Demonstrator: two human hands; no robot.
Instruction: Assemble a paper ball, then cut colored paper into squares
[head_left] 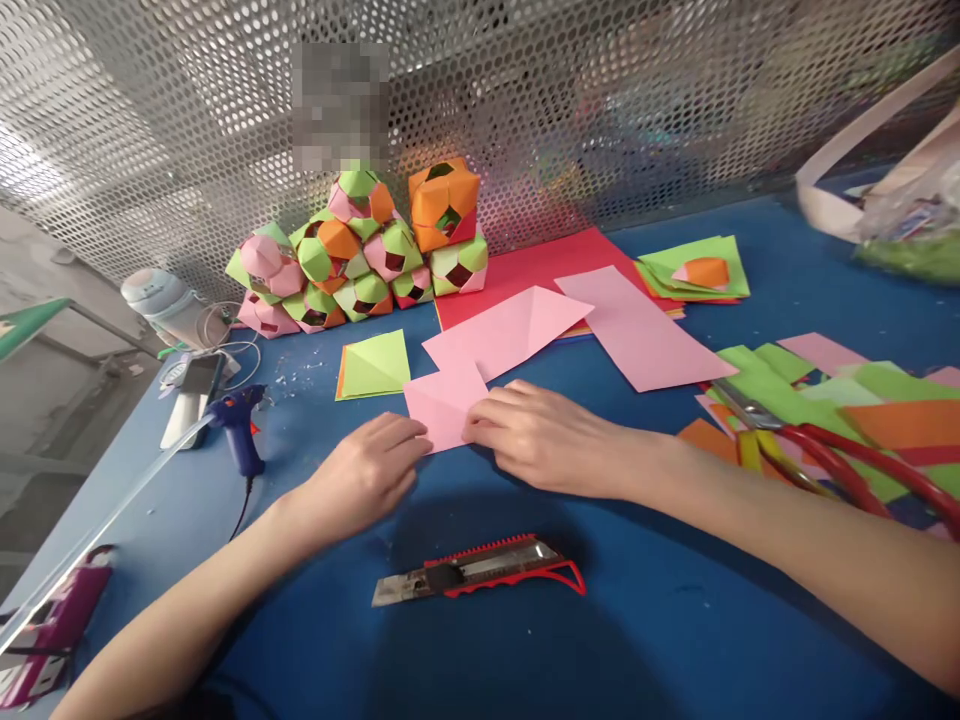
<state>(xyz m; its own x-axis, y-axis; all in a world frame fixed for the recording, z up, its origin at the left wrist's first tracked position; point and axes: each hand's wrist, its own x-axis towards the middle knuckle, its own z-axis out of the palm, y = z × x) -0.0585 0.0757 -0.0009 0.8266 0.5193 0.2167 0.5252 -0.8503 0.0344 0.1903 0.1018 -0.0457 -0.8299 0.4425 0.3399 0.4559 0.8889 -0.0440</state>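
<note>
Left hand (375, 465) and right hand (536, 435), curled nearly closed, seem to pinch a still flat pink square (442, 400); finished paper balls (337, 242) sit beyond the left hand.

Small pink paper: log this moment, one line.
left hand: at left side of small pink paper | right hand: at right side | knife: on table

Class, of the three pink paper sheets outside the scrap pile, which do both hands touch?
The small, squarish pink paper sheet between the left hand and right hand, both touching it. The two longer pink paper sheets lie farther back.
</note>
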